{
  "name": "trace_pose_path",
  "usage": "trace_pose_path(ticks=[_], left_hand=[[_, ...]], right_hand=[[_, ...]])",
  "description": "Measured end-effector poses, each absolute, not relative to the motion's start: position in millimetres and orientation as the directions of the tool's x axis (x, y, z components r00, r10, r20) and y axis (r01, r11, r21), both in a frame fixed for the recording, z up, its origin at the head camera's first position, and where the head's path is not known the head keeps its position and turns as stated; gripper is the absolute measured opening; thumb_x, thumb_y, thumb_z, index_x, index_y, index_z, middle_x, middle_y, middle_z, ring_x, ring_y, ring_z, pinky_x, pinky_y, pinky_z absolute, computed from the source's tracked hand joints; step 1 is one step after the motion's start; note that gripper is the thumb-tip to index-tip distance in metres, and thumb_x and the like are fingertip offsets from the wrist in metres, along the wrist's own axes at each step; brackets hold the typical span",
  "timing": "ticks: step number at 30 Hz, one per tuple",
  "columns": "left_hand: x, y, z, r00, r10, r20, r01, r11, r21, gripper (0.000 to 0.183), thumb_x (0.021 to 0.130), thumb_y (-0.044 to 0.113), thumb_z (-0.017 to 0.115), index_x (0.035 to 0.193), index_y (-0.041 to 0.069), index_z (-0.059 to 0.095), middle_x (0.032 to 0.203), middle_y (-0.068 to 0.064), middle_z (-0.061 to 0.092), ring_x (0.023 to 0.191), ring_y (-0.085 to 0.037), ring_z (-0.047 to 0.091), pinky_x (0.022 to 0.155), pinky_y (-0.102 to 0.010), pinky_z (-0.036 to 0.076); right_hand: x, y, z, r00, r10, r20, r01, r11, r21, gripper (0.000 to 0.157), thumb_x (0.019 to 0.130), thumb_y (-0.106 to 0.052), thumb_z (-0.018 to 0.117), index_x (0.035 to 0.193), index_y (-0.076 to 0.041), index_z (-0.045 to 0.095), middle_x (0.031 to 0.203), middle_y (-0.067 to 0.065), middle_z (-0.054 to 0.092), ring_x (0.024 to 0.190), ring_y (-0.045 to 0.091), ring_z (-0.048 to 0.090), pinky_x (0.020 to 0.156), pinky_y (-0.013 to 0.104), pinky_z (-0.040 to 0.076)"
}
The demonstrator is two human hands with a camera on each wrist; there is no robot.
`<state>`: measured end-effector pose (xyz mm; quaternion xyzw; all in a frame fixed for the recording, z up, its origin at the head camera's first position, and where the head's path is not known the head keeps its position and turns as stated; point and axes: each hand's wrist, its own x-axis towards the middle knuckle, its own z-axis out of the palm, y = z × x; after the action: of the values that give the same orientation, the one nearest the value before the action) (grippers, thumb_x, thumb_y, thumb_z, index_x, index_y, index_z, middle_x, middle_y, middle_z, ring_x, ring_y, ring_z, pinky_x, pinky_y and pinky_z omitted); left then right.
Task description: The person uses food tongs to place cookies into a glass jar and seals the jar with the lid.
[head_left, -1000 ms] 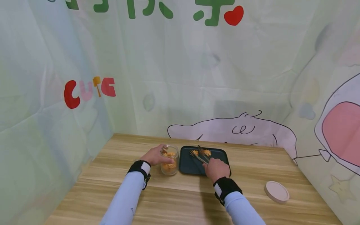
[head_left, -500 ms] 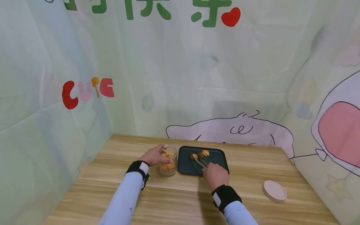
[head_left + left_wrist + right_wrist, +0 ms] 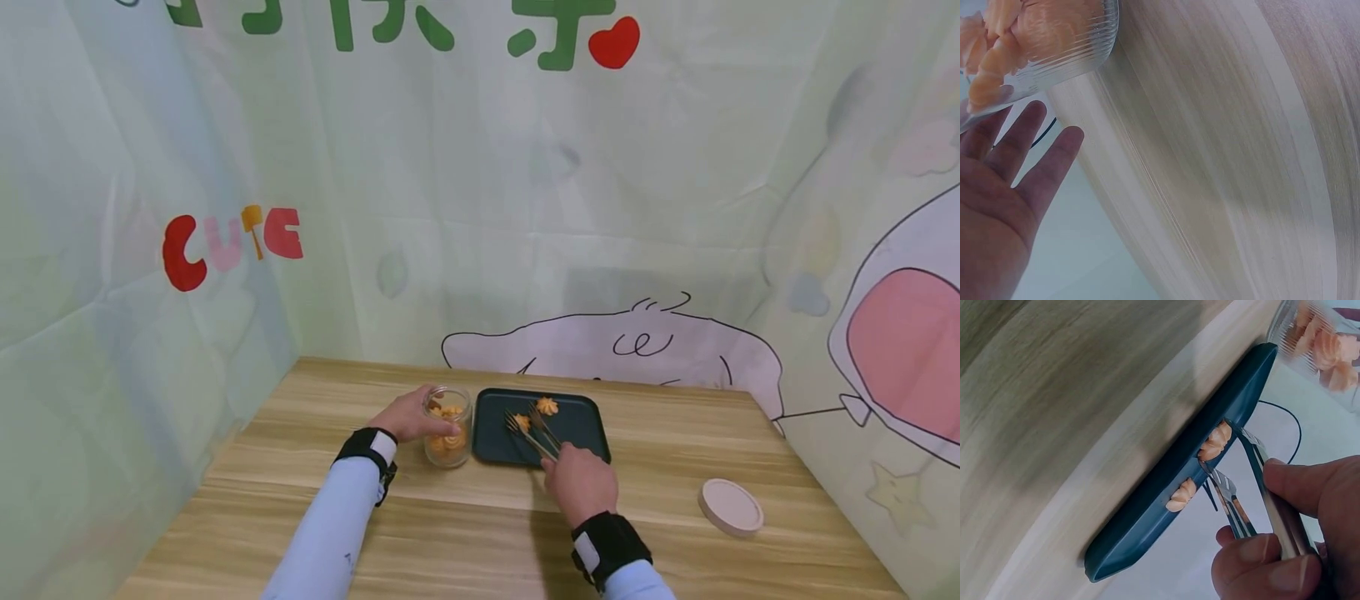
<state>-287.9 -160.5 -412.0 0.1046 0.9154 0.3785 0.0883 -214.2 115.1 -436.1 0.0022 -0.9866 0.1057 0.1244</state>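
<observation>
My left hand [image 3: 408, 418] holds a clear glass jar [image 3: 448, 457] at its side, thumb in front. Piped orange cookies [image 3: 1329, 353] fill part of this lidless jar, which stands left of a dark tray [image 3: 491, 450]. In my right hand [image 3: 583, 485] is a pair of metal food tongs [image 3: 1282, 519] with fork-shaped tips, held between thumb and fingers. The spread tips reach down over the tray, one on either side of an orange cookie [image 3: 1216, 440]. A second cookie [image 3: 1182, 495] lies close by on the tray.
A pale pink round lid [image 3: 731, 507] lies at the right on the wood-grain table [image 3: 450, 542]. Printed cloth [image 3: 480, 208] hangs behind the table and along both sides.
The tongs' tips have come away from the rear cookie and stand spread around the nearer one. My right hand has shifted slightly toward me; the left hand stays on the jar.
</observation>
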Motion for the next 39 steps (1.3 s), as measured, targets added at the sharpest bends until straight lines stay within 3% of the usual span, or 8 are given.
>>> trace_pose_path(ticks=[12, 23, 33, 39], left_hand=[[-289, -160, -411, -0.965, 0.248, -0.08, 0.12, 0.695, 0.709, 0.084, 0.076, 0.044, 0.078, 0.141, 0.006, 0.041, 0.134, -0.014, 0.054, 0.116, -0.027, 0.05, 0.101, -0.048, 0.042], [-292, -161, -415, -0.966, 0.248, -0.078, 0.117, 0.683, 0.721, 0.085, 0.075, 0.044, 0.079, 0.142, 0.007, 0.041, 0.134, -0.013, 0.055, 0.116, -0.027, 0.05, 0.101, -0.048, 0.042], [-292, -162, -416, -0.967, 0.245, -0.077, 0.116, 0.684, 0.72, 0.086, 0.074, 0.044, 0.08, 0.142, 0.008, 0.041, 0.133, -0.013, 0.055, 0.115, -0.027, 0.051, 0.1, -0.048, 0.043], [-293, -162, -416, -0.966, 0.248, -0.078, 0.118, 0.684, 0.72, 0.086, 0.075, 0.044, 0.08, 0.142, 0.008, 0.041, 0.133, -0.013, 0.055, 0.115, -0.027, 0.05, 0.101, -0.049, 0.042]], right_hand=[[-212, 127, -431, -0.976, 0.061, 0.211, 0.009, 0.971, -0.239, 0.038, 0.087, -0.038, 0.068, 0.095, 0.0, 0.068, 0.06, 0.011, 0.059, 0.05, 0.023, 0.052, 0.041, 0.042, 0.043], [-210, 131, -420, -0.97, 0.068, 0.232, 0.004, 0.965, -0.263, 0.047, 0.088, -0.039, 0.067, 0.11, 0.003, 0.068, 0.074, 0.017, 0.067, 0.055, 0.023, 0.054, 0.042, 0.039, 0.044], [-210, 130, -408, -0.978, 0.091, 0.19, 0.038, 0.964, -0.265, 0.049, 0.09, -0.041, 0.065, 0.114, 0.002, 0.066, 0.064, 0.007, 0.055, 0.053, 0.02, 0.048, 0.041, 0.031, 0.036], [-208, 129, -402, -0.975, 0.069, 0.211, 0.006, 0.959, -0.284, 0.046, 0.091, -0.04, 0.064, 0.109, 0.002, 0.066, 0.061, 0.005, 0.053, 0.05, 0.019, 0.047, 0.04, 0.03, 0.034]])
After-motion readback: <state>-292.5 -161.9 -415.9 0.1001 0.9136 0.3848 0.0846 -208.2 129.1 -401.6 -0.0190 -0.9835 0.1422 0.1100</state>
